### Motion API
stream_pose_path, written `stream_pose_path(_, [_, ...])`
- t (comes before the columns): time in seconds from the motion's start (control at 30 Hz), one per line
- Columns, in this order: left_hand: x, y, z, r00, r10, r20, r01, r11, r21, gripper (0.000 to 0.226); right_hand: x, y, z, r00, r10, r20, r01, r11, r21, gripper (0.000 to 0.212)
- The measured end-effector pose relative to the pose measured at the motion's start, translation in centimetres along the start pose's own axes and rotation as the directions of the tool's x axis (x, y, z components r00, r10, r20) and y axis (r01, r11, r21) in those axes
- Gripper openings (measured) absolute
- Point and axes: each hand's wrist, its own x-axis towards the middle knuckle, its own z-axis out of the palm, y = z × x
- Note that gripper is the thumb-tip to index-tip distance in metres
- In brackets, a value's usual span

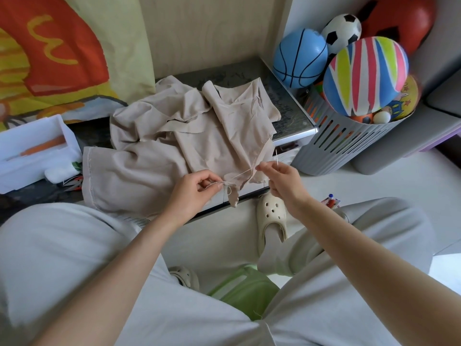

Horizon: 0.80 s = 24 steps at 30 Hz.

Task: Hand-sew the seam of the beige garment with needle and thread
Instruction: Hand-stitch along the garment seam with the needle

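Pinching garment (174, 136) seam: left hand (194, 188); right hand (282, 178) grips needle (277, 157), thread (243, 174) between.

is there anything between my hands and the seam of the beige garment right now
Nothing visible. The left hand already pinches the beige garment at its seam edge, and the right hand holds the thin metal needle just beside it. Only the pale thread runs between them; the white foam box sits off to the left.
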Motion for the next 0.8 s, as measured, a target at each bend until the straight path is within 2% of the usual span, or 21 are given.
stream_pose_path(0.1, [0.0, 0.0, 0.0, 1.0, 0.002, 0.007, -0.002, 1.0, 0.005, 0.02, -0.2, -0.3, -0.3, 1.0, 0.01, -0.021, -0.01, 1.0, -0.017, 0.02])
stream_pose_path(0.23, [0.1, -0.1, 0.2, 1.0, -0.008, 0.005, 0.008, 1.0, 0.0, 0.02, -0.2, -0.7, 0.3, 0.994, 0.015, 0.11, -0.041, 0.971, 0.236, 0.032])
stream_pose_path(0.3, [0.2, -0.2, 0.2, 1.0, -0.014, 0.0, 0.014, 1.0, -0.006, 0.021, -0.2, -1.0, 0.8, 0.986, 0.004, 0.166, -0.052, 0.957, 0.286, 0.032])
stream_pose_path(0.47, [0.1, -0.3, 0.1, 1.0, -0.027, 0.002, 0.027, 0.999, -0.029, 0.02, 0.0, -0.6, 2.2, 0.982, 0.0, 0.187, -0.015, 0.996, 0.083, 0.023])
stream_pose_path(0.53, [0.1, -0.2, 0.0, 1.0, -0.025, 0.007, 0.025, 0.999, -0.038, 0.019, -0.1, -0.4, 2.4, 0.981, -0.004, 0.195, 0.021, 0.996, -0.088, 0.023])
stream_pose_path(0.63, [0.1, -0.1, 0.0, 1.0, -0.014, 0.014, 0.015, 0.999, -0.037, 0.018, -0.5, -0.4, 2.5, 0.967, -0.023, 0.254, 0.109, 0.937, -0.331, 0.028])
stream_pose_path(0.7, [0.1, -0.1, -0.1, 1.0, -0.014, 0.015, 0.014, 0.999, -0.038, 0.018, -0.8, -0.4, 2.4, 0.955, -0.029, 0.297, 0.148, 0.91, -0.388, 0.034])
stream_pose_path(0.8, [0.2, -0.1, -0.1, 1.0, -0.016, 0.018, 0.017, 0.999, -0.038, 0.015, -0.8, -0.4, 2.1, 0.953, -0.031, 0.302, 0.147, 0.917, -0.371, 0.038])
